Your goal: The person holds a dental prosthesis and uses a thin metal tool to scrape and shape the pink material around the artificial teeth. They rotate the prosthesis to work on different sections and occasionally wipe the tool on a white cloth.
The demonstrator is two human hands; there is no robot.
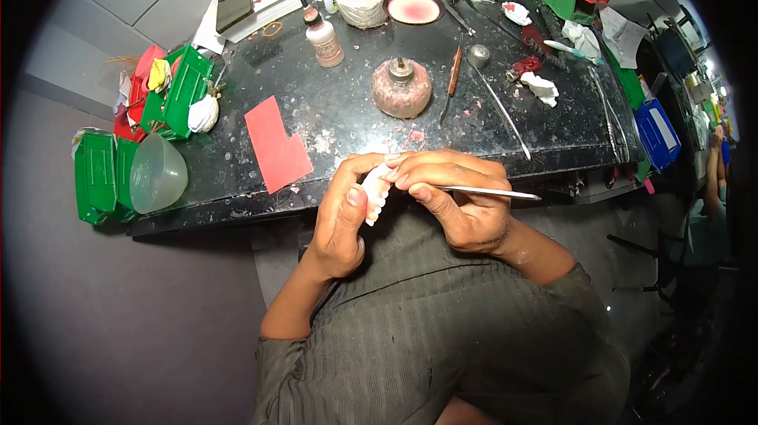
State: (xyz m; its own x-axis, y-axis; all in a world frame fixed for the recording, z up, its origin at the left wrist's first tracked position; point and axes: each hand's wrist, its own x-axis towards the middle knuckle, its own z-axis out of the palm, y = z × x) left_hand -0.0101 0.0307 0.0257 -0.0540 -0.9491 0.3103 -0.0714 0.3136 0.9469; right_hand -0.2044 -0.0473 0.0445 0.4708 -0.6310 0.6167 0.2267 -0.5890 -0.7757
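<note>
My left hand (339, 216) is closed around a denture (374, 194), with a row of white teeth set in a pinkish base. My thumb presses on its near side, and part of it is hidden by the fingers. In my right hand (470, 204) is a slim metal carving tool (509, 192), gripped like a pen; its back end sticks out to the right. The tool's working tip is hidden behind the fingers at the denture's upper end. Both hands meet just off the table's front edge. Beyond them stands a round glass spirit lamp (401, 92).
On the dark table (347, 121) lie a red wax sheet (276, 148), a wooden-handled wax knife (454, 73) and a long metal tool (501, 109). A bottle (322, 39) stands behind. Green bins (99, 176) and a translucent bowl (158, 174) are left. Another person's arm (714, 168) shows far right.
</note>
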